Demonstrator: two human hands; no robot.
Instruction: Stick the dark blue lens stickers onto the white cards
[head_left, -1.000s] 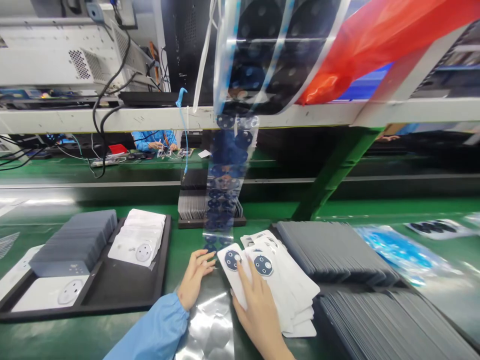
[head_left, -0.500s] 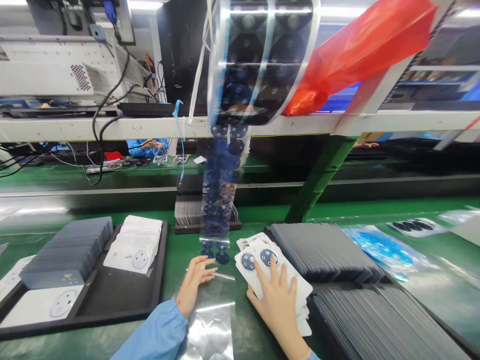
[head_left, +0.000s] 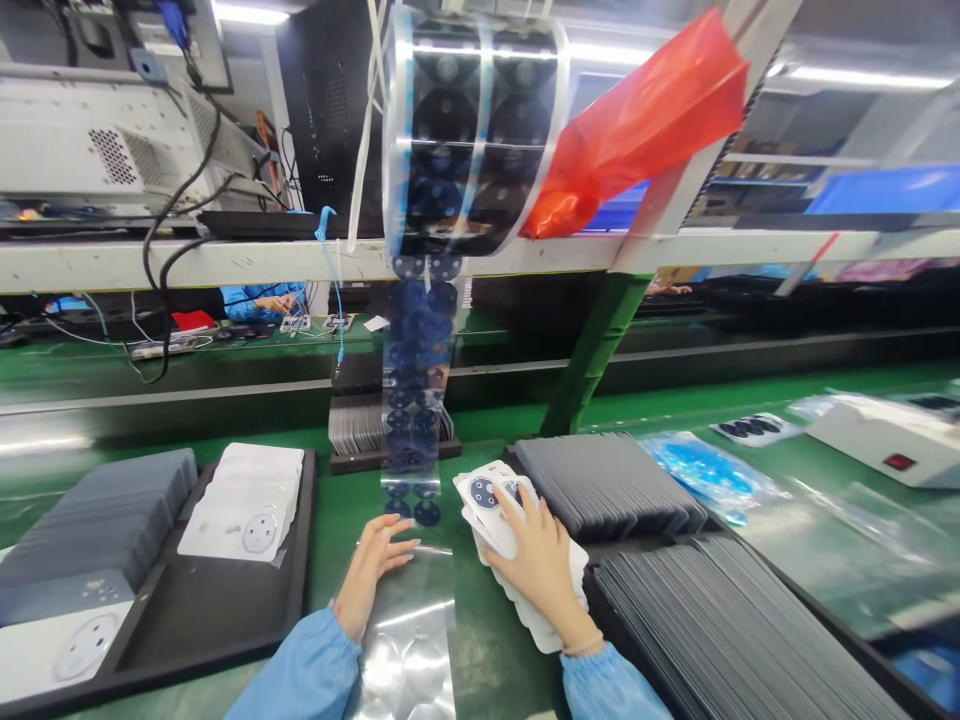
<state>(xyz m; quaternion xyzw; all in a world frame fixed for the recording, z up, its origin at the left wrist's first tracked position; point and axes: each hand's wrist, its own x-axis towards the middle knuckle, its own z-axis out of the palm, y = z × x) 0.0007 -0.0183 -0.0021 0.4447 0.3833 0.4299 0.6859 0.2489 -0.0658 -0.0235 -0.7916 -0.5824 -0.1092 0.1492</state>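
My right hand (head_left: pixel 534 560) lies over a loose stack of white cards (head_left: pixel 486 522), its fingers spread across the top card. That card carries two dark round stickers, one partly hidden by my fingers. My left hand (head_left: pixel 373 570) has its fingers stretched out and apart, beside the upper edge of a clear plastic film (head_left: pixel 420 625) lying on the bench. Just beyond its fingertips ends a hanging strip of dark round stickers (head_left: pixel 412 440), which comes down from a large roll (head_left: pixel 469 130). I cannot tell whether the left fingertips touch the strip or film.
Black trays of grey sheets (head_left: pixel 607 485) stand at right. At left, a black tray (head_left: pixel 210 620) holds white cards (head_left: pixel 244 500) and grey sheets (head_left: pixel 112 510). A shelf rail (head_left: pixel 300 262), a green post (head_left: pixel 600 345) and a red bag (head_left: pixel 637 120) are ahead. Beyond, a person's hands (head_left: pixel 277 303) show.
The view has turned to the right. My right hand has drawn its fingers somewhat closer over the cards, and the top cards sit at a changed angle. My left hand looks much the same.
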